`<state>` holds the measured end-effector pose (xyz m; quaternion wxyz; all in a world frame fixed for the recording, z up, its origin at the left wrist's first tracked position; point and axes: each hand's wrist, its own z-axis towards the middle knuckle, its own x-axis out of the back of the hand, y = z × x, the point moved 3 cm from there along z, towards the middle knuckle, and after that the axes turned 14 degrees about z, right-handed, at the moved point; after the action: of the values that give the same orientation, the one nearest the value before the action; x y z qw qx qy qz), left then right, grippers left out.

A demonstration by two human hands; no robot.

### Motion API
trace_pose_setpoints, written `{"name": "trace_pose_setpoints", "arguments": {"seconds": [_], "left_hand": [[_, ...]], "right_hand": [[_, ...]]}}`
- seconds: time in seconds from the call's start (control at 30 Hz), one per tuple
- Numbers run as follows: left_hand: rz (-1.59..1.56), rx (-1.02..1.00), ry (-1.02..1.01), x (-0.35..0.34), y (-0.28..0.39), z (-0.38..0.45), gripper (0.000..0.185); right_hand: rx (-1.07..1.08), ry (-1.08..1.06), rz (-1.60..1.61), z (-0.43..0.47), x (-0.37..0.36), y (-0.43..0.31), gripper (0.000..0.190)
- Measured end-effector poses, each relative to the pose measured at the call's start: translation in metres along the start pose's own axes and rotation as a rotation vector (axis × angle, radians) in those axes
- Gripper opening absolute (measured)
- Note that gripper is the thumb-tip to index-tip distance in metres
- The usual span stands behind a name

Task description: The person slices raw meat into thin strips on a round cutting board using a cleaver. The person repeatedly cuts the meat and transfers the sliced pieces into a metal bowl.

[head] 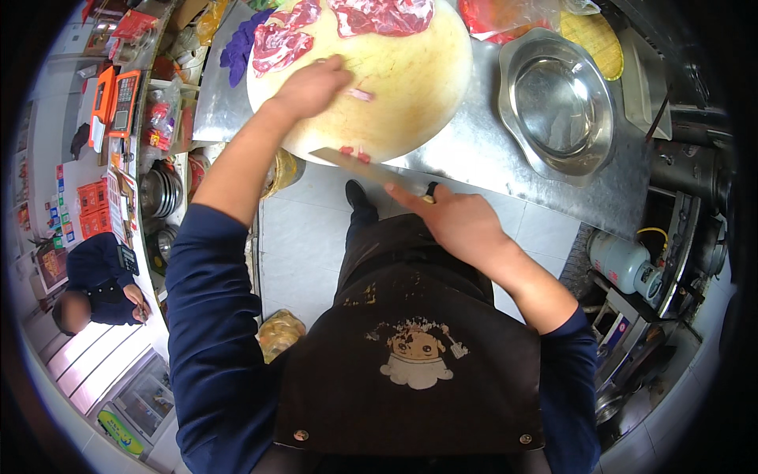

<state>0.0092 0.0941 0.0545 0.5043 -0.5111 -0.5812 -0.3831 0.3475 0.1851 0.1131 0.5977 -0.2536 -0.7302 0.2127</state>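
Note:
My right hand point(465, 225) is shut on the handle of a kitchen knife point(367, 169), its index finger stretched along the blade. The blade lies at the near edge of a round cutting board point(408, 112), beside small bits of red meat point(355, 154). Over the board's left part is my left hand point(314, 86), slightly blurred, fingers curled; whether it holds anything is hard to see. A small pale-pink scrap point(360, 95) lies just right of its fingers. Larger pieces of raw meat lie at the board's far side, one at the left point(281, 47) and one in the middle point(382, 16).
A shiny metal basin point(556, 106) stands on the steel table point(474, 151) right of the board. A purple cloth point(243, 47) lies at the left. Beyond the basin are plastic bags point(509, 18) and a yellow woven mat point(595, 44). Another person point(98, 284) sits at the far left.

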Motion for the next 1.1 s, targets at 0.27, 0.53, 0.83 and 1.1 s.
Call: {"name": "trace_pose_setpoints", "arguments": {"seconds": [0.27,0.53,0.83,1.1], "left_hand": [[-0.035,0.116,0.06,0.0,0.0,-0.019,0.018],[-0.471,0.34,0.14,0.003,0.006,-0.003,0.018],[-0.338,0.29,0.432,-0.021,0.091,-0.067,0.031],[-0.498,0.382,0.536,-0.028,0.103,-0.087,0.022]], "right_hand": [[-0.043,-0.024,-0.079,-0.007,0.01,0.012,0.07],[0.004,0.338,0.512,0.002,0.013,0.07,0.067],[-0.612,0.47,1.604,-0.006,-0.018,0.113,0.066],[-0.503,0.183,1.29,-0.011,-0.006,0.042,0.064]]}}
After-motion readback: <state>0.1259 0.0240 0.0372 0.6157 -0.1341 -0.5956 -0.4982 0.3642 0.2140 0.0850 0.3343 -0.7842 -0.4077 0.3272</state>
